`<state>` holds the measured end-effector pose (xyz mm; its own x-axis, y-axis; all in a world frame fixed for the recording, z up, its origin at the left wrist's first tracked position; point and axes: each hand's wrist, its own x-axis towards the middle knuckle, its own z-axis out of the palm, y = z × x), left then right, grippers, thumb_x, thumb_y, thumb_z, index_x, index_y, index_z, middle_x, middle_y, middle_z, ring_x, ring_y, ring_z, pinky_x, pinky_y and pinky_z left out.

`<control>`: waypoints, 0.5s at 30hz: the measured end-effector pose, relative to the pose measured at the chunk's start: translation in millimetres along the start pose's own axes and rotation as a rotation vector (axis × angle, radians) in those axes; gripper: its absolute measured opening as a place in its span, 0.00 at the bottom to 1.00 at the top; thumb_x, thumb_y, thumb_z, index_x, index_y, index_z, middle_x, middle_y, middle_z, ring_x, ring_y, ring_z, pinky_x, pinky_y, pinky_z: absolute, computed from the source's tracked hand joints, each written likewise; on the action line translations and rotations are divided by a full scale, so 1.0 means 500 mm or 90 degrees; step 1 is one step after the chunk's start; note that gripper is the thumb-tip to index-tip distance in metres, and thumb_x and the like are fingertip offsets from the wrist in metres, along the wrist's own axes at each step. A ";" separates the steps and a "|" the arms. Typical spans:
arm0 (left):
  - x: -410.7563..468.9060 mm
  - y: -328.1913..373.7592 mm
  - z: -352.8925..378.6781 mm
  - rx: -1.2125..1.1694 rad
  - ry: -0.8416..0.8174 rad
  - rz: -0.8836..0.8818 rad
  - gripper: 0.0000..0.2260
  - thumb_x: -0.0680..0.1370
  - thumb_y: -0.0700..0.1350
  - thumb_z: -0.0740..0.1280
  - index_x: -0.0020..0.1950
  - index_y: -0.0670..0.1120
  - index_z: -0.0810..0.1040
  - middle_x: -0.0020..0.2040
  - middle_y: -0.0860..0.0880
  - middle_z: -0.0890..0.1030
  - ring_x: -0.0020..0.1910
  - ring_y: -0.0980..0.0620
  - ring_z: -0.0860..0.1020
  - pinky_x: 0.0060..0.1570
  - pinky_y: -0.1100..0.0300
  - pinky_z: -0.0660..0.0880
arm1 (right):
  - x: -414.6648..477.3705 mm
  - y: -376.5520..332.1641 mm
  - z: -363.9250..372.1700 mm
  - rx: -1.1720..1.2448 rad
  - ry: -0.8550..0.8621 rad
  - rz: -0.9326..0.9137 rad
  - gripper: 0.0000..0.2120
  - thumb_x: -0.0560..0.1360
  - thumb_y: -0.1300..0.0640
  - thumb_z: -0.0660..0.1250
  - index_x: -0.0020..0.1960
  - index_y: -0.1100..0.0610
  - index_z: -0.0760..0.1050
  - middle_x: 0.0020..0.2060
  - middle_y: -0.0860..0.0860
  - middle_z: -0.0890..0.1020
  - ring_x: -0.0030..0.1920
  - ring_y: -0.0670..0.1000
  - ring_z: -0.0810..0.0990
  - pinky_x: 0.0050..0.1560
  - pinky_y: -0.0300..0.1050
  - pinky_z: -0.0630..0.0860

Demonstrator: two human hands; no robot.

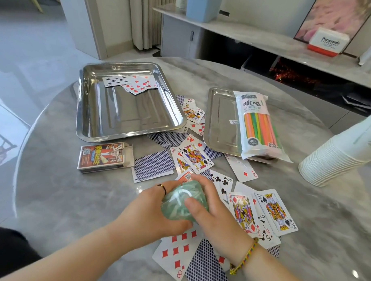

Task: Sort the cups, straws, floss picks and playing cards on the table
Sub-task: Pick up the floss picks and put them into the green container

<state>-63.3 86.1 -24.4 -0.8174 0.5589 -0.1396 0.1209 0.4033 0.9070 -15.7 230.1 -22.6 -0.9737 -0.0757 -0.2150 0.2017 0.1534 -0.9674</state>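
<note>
Fingers of left hand (154,210) and right hand (211,214) curl round floss pick pack (182,201) at 6 o'clock. Few cards (129,82) in big tray (97,120) at 11, straws (258,126) on small tray (219,120) at 2; cups (335,160) at 3 and loose cards (192,157) look unsorted.

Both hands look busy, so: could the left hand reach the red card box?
Probably yes: bare table lies between the left hand and the card box. But its fingers grip the floss pick pack, so it must let go first.
</note>
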 end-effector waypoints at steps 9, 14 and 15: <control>0.007 0.000 -0.008 0.032 -0.001 0.052 0.25 0.52 0.62 0.66 0.47 0.67 0.65 0.45 0.64 0.79 0.46 0.71 0.75 0.41 0.78 0.70 | -0.002 -0.006 0.002 0.025 0.041 -0.013 0.23 0.62 0.42 0.69 0.54 0.42 0.65 0.52 0.41 0.74 0.46 0.31 0.77 0.44 0.28 0.73; 0.006 0.008 -0.014 -0.036 0.013 0.062 0.28 0.52 0.59 0.70 0.51 0.63 0.67 0.45 0.63 0.77 0.44 0.71 0.76 0.40 0.79 0.70 | -0.009 -0.014 -0.010 0.106 0.055 -0.051 0.41 0.50 0.29 0.71 0.57 0.45 0.68 0.50 0.40 0.78 0.49 0.35 0.79 0.44 0.30 0.75; 0.005 0.010 -0.015 -0.050 0.013 0.062 0.28 0.52 0.57 0.71 0.50 0.62 0.68 0.43 0.62 0.78 0.43 0.70 0.77 0.38 0.78 0.71 | -0.010 -0.016 -0.012 0.117 0.057 -0.054 0.41 0.50 0.30 0.72 0.58 0.46 0.68 0.48 0.39 0.79 0.49 0.35 0.79 0.44 0.29 0.75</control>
<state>-68.8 84.0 -17.2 -0.8155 0.5772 -0.0424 0.1556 0.2893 0.9445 -13.3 235.2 -13.0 -0.9918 0.0078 -0.1277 0.1274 -0.0321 -0.9913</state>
